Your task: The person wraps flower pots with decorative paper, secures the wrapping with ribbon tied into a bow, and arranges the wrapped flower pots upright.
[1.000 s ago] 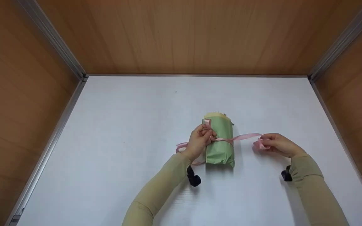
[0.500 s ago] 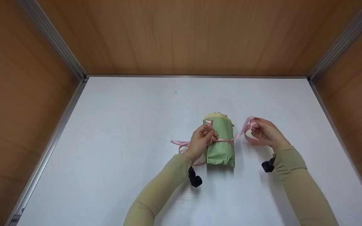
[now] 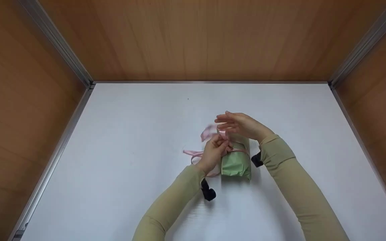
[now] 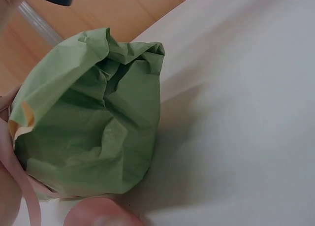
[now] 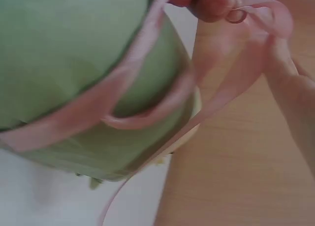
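Observation:
A package wrapped in green paper [image 3: 235, 164] lies on the white table, with a pale yellow layer showing at its far end in the right wrist view. Pink ribbon [image 5: 64, 122] runs round its middle. My left hand [image 3: 209, 154] pinches a standing loop of this ribbon [image 3: 223, 134] over the package's left side. Above the far half of the package is my right hand [image 3: 241, 125], fingers extended leftward. A blurred ribbon tail [image 3: 207, 132] hangs just left of its fingertips. Seen from the left wrist, the crumpled, folded paper end [image 4: 108, 122] faces the camera.
Another ribbon tail [image 3: 193, 152] trails on the table left of the package. Black wrist cameras [image 3: 208, 192] sit under both sleeves. Wooden panels [image 3: 193, 40] with metal edging enclose the white table [image 3: 129, 134] at the back and sides.
My right hand has swept leftward from the package's right side to above its far half, carrying the ribbon tail across, and its fingers have straightened. The left hand keeps its pinch in place.

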Action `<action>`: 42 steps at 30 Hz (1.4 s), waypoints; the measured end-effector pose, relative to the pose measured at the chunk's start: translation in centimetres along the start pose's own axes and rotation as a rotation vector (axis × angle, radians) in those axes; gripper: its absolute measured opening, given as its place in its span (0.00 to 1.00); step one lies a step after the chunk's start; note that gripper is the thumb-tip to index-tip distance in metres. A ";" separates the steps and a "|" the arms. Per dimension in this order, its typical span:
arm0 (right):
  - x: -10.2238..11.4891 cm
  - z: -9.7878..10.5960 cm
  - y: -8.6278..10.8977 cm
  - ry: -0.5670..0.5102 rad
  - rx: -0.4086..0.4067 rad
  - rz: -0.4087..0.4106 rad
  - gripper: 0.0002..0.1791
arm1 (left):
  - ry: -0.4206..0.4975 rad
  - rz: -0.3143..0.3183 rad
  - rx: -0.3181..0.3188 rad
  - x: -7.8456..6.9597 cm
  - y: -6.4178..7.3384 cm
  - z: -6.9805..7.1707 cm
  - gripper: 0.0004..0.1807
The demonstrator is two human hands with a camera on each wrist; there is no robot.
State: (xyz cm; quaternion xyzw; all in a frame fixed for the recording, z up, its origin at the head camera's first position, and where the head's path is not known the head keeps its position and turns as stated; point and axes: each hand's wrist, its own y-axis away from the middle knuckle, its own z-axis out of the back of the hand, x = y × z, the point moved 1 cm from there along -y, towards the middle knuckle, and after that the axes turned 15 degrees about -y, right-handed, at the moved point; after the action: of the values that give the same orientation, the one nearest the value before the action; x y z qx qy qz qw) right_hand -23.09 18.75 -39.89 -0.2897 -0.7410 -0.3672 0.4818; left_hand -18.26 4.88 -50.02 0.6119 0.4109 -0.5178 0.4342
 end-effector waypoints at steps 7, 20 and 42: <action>1.1 0.3 0.8 0.256 -0.189 0.102 0.29 | 0.032 -0.006 0.020 -0.1 -0.2 -0.3 0.05; -4.1 6.0 3.5 0.259 -0.312 -0.011 0.32 | -0.018 -0.010 0.028 -0.6 0.0 -0.1 0.03; -4.1 2.9 2.6 0.522 -0.187 -0.068 0.17 | -0.097 0.011 0.103 -1.3 -0.2 0.1 0.04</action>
State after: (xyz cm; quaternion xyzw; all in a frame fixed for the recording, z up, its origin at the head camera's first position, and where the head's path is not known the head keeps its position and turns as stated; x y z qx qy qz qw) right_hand -20.98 22.32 -43.78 -0.2031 -0.5641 -0.5121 0.6150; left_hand -18.60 4.78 -48.78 0.6097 0.3590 -0.5649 0.4245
